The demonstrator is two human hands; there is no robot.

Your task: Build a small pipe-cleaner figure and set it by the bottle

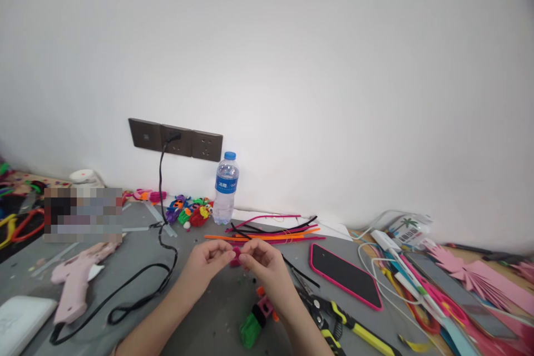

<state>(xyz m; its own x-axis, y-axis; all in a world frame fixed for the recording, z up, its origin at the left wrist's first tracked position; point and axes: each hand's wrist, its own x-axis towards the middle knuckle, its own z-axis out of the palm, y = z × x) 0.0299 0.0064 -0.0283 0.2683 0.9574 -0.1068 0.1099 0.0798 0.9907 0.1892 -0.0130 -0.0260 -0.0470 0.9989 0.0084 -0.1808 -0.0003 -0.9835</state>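
Observation:
Between the fingertips of both hands is a small magenta pipe cleaner (236, 256) that looks curled into a loop. My left hand (211, 258) pinches it from the left, and my right hand (262, 262) pinches it from the right. Just beyond the hands lie several loose pipe cleaners (271, 237) in orange, magenta and black. Partly covered by my right forearm, a small pipe-cleaner figure (251, 327) in green, black, pink and orange lies on the grey mat (200, 317). Yellow-and-black pliers (317, 305) rest to the right of that forearm.
On the left are a pink glue gun (72, 286), its black cord (161, 286) and a white box-like object (25, 320). A water bottle (226, 192) and colourful pipe-cleaner figures (189, 212) stand by the wall. To the right lie a phone (346, 277), white cables and pink paper (465, 272).

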